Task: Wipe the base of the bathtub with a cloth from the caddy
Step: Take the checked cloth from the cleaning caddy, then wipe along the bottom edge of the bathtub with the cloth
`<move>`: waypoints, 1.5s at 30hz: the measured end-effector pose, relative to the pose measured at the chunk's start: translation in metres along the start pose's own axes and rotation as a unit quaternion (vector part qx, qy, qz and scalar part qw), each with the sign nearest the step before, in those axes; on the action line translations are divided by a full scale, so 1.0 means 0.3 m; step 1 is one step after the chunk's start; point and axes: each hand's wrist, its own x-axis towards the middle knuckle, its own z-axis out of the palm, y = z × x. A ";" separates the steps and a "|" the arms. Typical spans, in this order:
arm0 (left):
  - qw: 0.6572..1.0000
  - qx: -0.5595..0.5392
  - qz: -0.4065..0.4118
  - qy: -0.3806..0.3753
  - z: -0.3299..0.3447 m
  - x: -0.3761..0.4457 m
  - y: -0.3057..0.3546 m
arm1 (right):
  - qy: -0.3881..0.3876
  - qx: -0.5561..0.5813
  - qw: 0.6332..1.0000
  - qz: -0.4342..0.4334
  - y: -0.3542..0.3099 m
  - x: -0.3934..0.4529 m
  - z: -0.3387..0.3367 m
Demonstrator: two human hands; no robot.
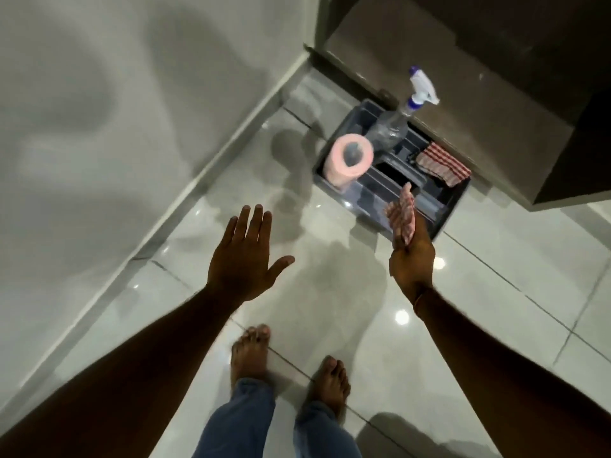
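A grey plastic caddy (453,206) stands on the tiled floor against a dark cabinet. A folded red-striped cloth (441,163) lies in its far right compartment. My right hand (413,259) hovers over the caddy's near edge and holds a second red-checked cloth (401,214) against its fingers. My left hand (244,256) is open, fingers spread, palm down above the floor to the left of the caddy, holding nothing. A pale smooth surface (99,143) rises at the left; I cannot tell whether it is the bathtub's side.
In the caddy stand a pink toilet roll (348,160) and a clear spray bottle (396,120) with a white and blue trigger. A dark cabinet (496,77) overhangs behind it. My bare feet (251,355) are on glossy pale tiles (496,292).
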 end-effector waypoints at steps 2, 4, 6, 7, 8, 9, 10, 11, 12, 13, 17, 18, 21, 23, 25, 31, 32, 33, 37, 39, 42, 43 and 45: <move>0.999 -0.005 -0.038 -0.009 0.015 -0.105 -0.080 | -0.028 -0.013 0.999 -0.039 -0.052 -0.062 0.073; 0.997 -0.013 -0.079 -0.013 0.056 -0.195 -0.156 | -0.074 -0.023 0.993 -0.091 -0.085 -0.109 0.170; 0.993 -0.026 -0.115 -0.020 0.126 -0.261 -0.218 | -0.119 -0.044 0.984 -0.125 -0.113 -0.123 0.273; 0.990 -0.037 -0.134 -0.019 0.169 -0.287 -0.252 | -0.137 -0.053 0.979 -0.141 -0.125 -0.123 0.333; 0.987 -0.047 -0.150 -0.018 0.216 -0.306 -0.283 | -0.150 -0.060 0.973 -0.162 -0.133 -0.115 0.392; 0.984 -0.057 -0.166 -0.016 0.268 -0.320 -0.313 | -0.160 -0.069 0.967 -0.188 -0.139 -0.101 0.456; 0.981 -0.063 -0.182 -0.016 0.317 -0.327 -0.339 | -0.166 -0.078 0.959 -0.214 -0.139 -0.078 0.516; 0.977 -0.070 -0.202 -0.018 0.380 -0.331 -0.369 | -0.170 -0.087 0.953 -0.234 -0.139 -0.049 0.587; 0.972 -0.079 -0.219 -0.021 0.441 -0.330 -0.399 | -0.171 -0.097 0.951 -0.238 -0.136 -0.012 0.657; 0.968 -0.090 -0.232 -0.022 0.503 -0.322 -0.427 | -0.169 -0.113 0.951 -0.234 -0.136 0.025 0.721; 0.964 -0.123 -0.237 -0.004 0.729 -0.258 -0.514 | -0.177 -0.222 0.916 -0.283 -0.115 0.200 0.931; 0.965 -0.127 -0.229 0.005 0.779 -0.240 -0.526 | -0.186 -0.255 0.902 -0.295 -0.094 0.256 0.985; 0.970 -0.112 -0.214 0.027 0.904 -0.203 -0.539 | -0.240 -0.330 0.834 -0.372 0.009 0.356 1.142; 0.969 -0.096 -0.223 0.035 0.958 -0.185 -0.532 | -0.273 -0.369 0.809 -0.368 0.066 0.344 1.211; 0.967 -0.087 -0.234 0.046 0.986 -0.175 -0.522 | -0.267 -0.371 0.835 -0.305 0.073 0.310 1.237; 0.966 -0.076 -0.234 0.072 1.020 -0.143 -0.550 | -0.121 -0.337 0.909 -0.214 -0.023 0.532 1.300; 0.967 -0.073 -0.235 0.071 1.029 -0.144 -0.551 | -0.108 -0.327 0.921 -0.184 -0.050 0.596 1.309; 0.966 -0.072 -0.236 0.074 1.036 -0.146 -0.553 | -0.104 -0.313 0.932 -0.148 -0.091 0.661 1.308; 0.968 -0.067 -0.230 0.079 1.053 -0.145 -0.563 | -0.086 -0.289 0.947 -0.113 -0.212 0.922 1.256; 0.969 -0.063 -0.226 0.079 1.055 -0.147 -0.568 | -0.117 -0.306 0.935 -0.135 -0.257 0.962 1.233; 0.971 -0.054 -0.219 0.076 1.054 -0.152 -0.567 | -0.156 -0.355 0.903 -0.184 -0.220 1.018 1.216; 0.973 -0.050 -0.216 0.071 1.054 -0.154 -0.568 | -0.166 -0.381 0.882 -0.223 -0.187 1.031 1.209; 0.975 -0.043 -0.211 0.057 1.054 -0.158 -0.570 | -0.183 -0.414 0.846 -0.280 -0.103 1.039 1.217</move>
